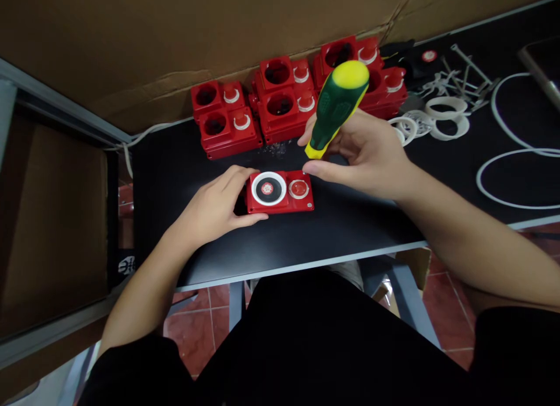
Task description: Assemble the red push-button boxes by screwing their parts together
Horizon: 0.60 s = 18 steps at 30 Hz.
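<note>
A small red box [281, 206] lies flat on the black table, a white ring around a black disc on its left part and a round red cap with a white rim on its right. My left hand [221, 205] grips the box's left end, thumb along the near edge and fingers at the far edge. In my right hand [365, 155] is a screwdriver [336, 105] with a green and yellow handle, held tilted above the box's far right corner. Its blade is mostly hidden, so I cannot tell whether it touches a screw. A screw head shows at the near right corner.
Several similar red boxes [230, 139] stand stacked along the cardboard wall [175, 38]. To the right lie white rings [446, 108], metal pieces [472, 65], a looped white cable [485, 190] and a phone-like device [542, 67]. A metal frame [65, 102] borders the left side.
</note>
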Available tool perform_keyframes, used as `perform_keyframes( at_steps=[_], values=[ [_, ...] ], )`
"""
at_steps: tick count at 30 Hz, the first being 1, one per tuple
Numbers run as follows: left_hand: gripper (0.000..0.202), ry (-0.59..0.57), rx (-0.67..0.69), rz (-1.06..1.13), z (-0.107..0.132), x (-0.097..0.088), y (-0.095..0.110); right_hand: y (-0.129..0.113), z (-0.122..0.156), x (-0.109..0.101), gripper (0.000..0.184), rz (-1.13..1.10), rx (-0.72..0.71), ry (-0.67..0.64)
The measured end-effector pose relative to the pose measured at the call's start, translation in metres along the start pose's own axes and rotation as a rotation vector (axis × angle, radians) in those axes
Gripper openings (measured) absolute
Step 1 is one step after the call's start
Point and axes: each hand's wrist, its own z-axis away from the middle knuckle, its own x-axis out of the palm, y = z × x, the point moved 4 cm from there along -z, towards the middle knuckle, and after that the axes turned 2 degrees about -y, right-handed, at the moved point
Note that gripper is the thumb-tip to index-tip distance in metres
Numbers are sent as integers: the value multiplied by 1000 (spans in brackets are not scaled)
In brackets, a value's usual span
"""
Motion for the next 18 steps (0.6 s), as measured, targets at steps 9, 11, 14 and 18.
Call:
perform_keyframes(
  at_steps=[9, 11, 14, 18],
  values=[
    [78, -3, 4, 7, -1, 0, 1, 10, 0, -3, 64, -9, -21, 69],
    [78, -5, 5, -2, -1, 0, 1, 12, 0, -4, 65, -12, -27, 82],
    [77, -10, -3, -6, 0, 0, 1, 11, 0, -4, 63, -45, -41, 70],
    [77, 3, 13, -7, 1, 0, 0, 1, 0, -1, 59, -118, -25, 47]
  ],
)
